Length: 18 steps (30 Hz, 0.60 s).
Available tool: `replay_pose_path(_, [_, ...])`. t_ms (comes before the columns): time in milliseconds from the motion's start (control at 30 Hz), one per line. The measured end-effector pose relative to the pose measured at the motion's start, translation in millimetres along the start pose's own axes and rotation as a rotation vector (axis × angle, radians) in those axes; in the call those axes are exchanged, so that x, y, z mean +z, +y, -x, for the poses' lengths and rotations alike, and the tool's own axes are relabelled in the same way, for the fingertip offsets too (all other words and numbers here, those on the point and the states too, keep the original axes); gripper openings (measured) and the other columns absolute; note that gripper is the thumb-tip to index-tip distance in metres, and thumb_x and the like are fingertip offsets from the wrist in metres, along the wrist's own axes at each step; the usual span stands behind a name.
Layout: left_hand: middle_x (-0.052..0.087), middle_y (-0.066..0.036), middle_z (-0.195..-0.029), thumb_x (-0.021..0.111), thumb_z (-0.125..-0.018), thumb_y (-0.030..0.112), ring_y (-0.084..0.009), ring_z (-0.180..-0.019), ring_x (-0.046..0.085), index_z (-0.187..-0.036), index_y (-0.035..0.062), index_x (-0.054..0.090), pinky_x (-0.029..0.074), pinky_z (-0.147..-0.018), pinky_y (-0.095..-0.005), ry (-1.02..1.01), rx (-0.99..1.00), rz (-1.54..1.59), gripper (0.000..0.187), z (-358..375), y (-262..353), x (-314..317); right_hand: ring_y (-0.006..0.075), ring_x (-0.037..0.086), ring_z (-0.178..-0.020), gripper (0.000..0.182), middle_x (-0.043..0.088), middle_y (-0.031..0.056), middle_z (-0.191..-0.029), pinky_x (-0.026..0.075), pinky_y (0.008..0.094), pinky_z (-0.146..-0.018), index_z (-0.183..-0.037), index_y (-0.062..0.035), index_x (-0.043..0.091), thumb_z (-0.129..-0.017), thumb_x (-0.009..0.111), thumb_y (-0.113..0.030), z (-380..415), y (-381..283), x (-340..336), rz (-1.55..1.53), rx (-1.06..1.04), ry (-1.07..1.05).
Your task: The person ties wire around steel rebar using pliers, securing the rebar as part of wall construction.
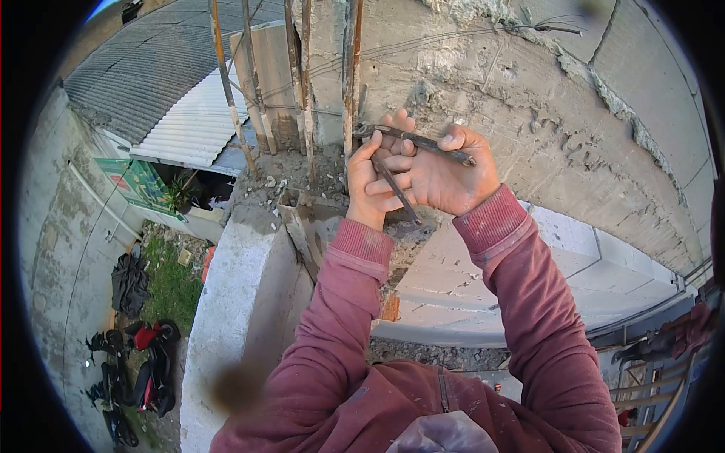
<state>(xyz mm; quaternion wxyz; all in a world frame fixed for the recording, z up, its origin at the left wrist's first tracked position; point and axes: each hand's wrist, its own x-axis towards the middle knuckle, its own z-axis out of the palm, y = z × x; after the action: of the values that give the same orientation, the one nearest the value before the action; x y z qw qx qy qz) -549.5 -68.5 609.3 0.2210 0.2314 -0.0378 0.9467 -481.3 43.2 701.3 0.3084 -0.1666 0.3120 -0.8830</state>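
With half-curled fingers, the right hand (455, 181) pinches pliers (427, 144), whose lower handle (394, 186) points to five o'clock across the loosely spread fingers of the left hand (368, 186), its grip unclear.

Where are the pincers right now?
In the head view, above centre, the pincers are held between the left hand and right hand, just right of a rusty upright bar.

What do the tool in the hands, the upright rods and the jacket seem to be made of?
Pincers: probably steel, dark and worn-looking, judging by the slim, rigid handles with patchy brownish colouring.

Upright rods: likely steel reinforcing bars, with rusty brown stretches and greyish, cement-like smears.

Jacket: matt maroon cloth, perhaps a cotton blend; it creases softly and has ribbed cuffs.
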Motion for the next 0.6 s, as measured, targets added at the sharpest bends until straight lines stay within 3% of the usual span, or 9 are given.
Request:
replay_pose_path(67, [0.054,-0.013,-0.123,0.046,-0.091,0.012,-0.0238,-0.098,0.06,-0.127,0.0032,0.045,0.058,-0.073,-0.0306,-0.033,-0.012,-0.09,0.036,0,2,-2,0.0462,0.05,-0.096,0.04,0.048,0.0068,-0.091,0.035,0.0663,-0.087,-0.11,-0.0157,0.05,-0.07,0.049,-0.024,0,-3,-5,-0.004,0.013,-0.023])
replay_pose_path(167, [0.055,-0.014,-0.12,0.044,-0.09,0.01,-0.0234,-0.096,0.06,-0.13,0.002,0.041,0.059,-0.068,-0.0311,-0.136,-0.122,0.037,0.041,0,7,-6,0.0466,0.05,-0.098,0.045,0.048,0.0061,-0.093,0.034,0.067,-0.089,-0.114,-0.0158,0.048,-0.07,0.05,-0.026,-1,-11,-7,0.067,0.041,-0.016])
replay_pose_path(200, [0.055,-0.015,-0.117,0.043,-0.09,0.011,-0.0237,-0.098,0.059,-0.131,0.0004,0.041,0.057,-0.074,-0.0333,-0.141,-0.097,0.004,0.042,-1,7,-2,0.0516,0.046,-0.106,0.053,0.049,0.0143,-0.107,0.032,0.068,-0.091,-0.119,-0.0116,0.045,-0.069,0.051,-0.029,-1,-13,-6,0.066,0.047,-0.017])
replay_pose_path(300, [0.056,-0.014,-0.116,0.042,-0.091,0.016,-0.0235,-0.104,0.057,-0.13,0.0003,0.043,0.054,-0.084,-0.0362,0.019,-0.019,-0.127,0.041,1,0,10,0.0558,0.039,-0.117,0.075,0.047,0.0288,-0.12,0.032,0.0673,-0.093,-0.134,-0.0038,0.031,-0.07,0.052,-0.035,-1,-25,-11,0.192,0.068,-0.024])
replay_pose_path(333, [0.056,-0.013,-0.115,0.049,-0.092,0.024,-0.0237,-0.109,0.055,-0.124,0.0022,0.048,0.051,-0.091,-0.0378,0.003,-0.034,-0.193,0.038,-1,3,2,0.0547,0.038,-0.118,0.077,0.042,0.0321,-0.123,0.033,0.0672,-0.093,-0.135,-0.0015,0.029,-0.07,0.052,-0.035,-2,-28,-13,0.201,0.09,-0.021])
replay_pose_path(400, [0.057,-0.011,-0.112,0.057,-0.089,0.029,-0.0229,-0.107,0.056,-0.116,0.0039,0.051,0.051,-0.09,-0.0379,0.114,0.053,-0.16,0.037,-9,0,0,0.0526,0.035,-0.122,0.081,0.034,0.0388,-0.13,0.033,0.0669,-0.093,-0.135,0.0032,0.027,-0.069,0.053,-0.036,-3,-30,-17,0.212,0.135,-0.008])
replay_pose_path(500, [0.059,-0.01,-0.102,0.059,-0.088,0.036,-0.0199,-0.094,0.06,-0.108,0.0049,0.054,0.054,-0.082,-0.0369,0.138,0.144,-0.216,0.037,-15,-5,2,0.0573,0.034,-0.118,0.061,0.036,0.0362,-0.126,0.029,0.0706,-0.092,-0.118,0.0003,0.047,-0.066,0.053,-0.031,-2,-32,-10,0.237,0.131,0.074])
replay_pose_path(600, [0.06,-0.01,-0.095,0.06,-0.088,0.037,-0.0184,-0.087,0.062,-0.097,0.0055,0.056,0.056,-0.078,-0.0358,0.179,0.183,-0.282,0.033,-20,-8,5,0.0528,0.041,-0.113,0.039,0.046,0.032,-0.113,0.032,0.071,-0.09,-0.096,0.0011,0.056,-0.065,0.056,-0.022,-2,-36,-25,0.172,0.158,0.051])
